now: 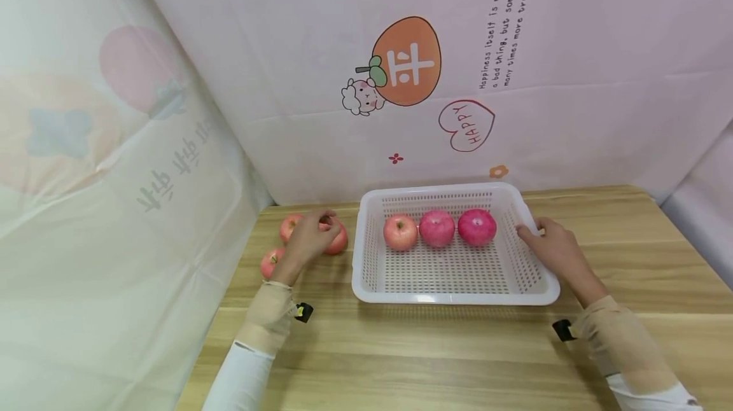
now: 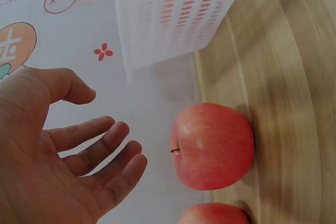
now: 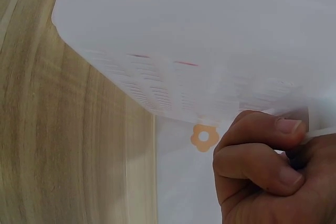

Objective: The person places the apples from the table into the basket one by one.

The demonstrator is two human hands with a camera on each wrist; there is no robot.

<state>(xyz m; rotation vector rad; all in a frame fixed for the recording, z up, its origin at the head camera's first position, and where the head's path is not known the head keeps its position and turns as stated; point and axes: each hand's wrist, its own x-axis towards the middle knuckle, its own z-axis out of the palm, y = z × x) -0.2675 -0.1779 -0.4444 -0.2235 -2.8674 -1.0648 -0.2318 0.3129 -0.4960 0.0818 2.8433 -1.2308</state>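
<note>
1. With the left hand (image 1: 309, 237): hovers among the loose fruit, fingers (image 2: 115, 136) softly bent and released, thumb parted widely from them, palm in full sight of the left wrist camera.
2. Just past those fingertips: a red apple (image 2: 212, 146), stem turned toward them; apart from the skin in the left wrist view, partly covered by the hand in the head view.
3. Left of the same fingers, on the wooden table (image 1: 446, 360): a far-left apple (image 1: 290, 228) behind the knuckles and a near-left apple (image 1: 271, 263) beside the wrist.
4. Along the left forearm: slants up from the lower left, sleeve (image 1: 240, 373) white, beige nearer the wrist.
5. With the right hand (image 1: 554, 247): grasps the right rim of the white basket (image 1: 446, 298), fingers curled tightly on the outer side, thumb over the rim toward the inside.
6. Left of the right thumb, inside the basket: a deep pink apple (image 1: 477, 227) nearest, a pink apple (image 1: 437, 228) next, a pale red apple (image 1: 400, 233) farthest.
7. Along the right forearm: slants up from the lower right.
</note>
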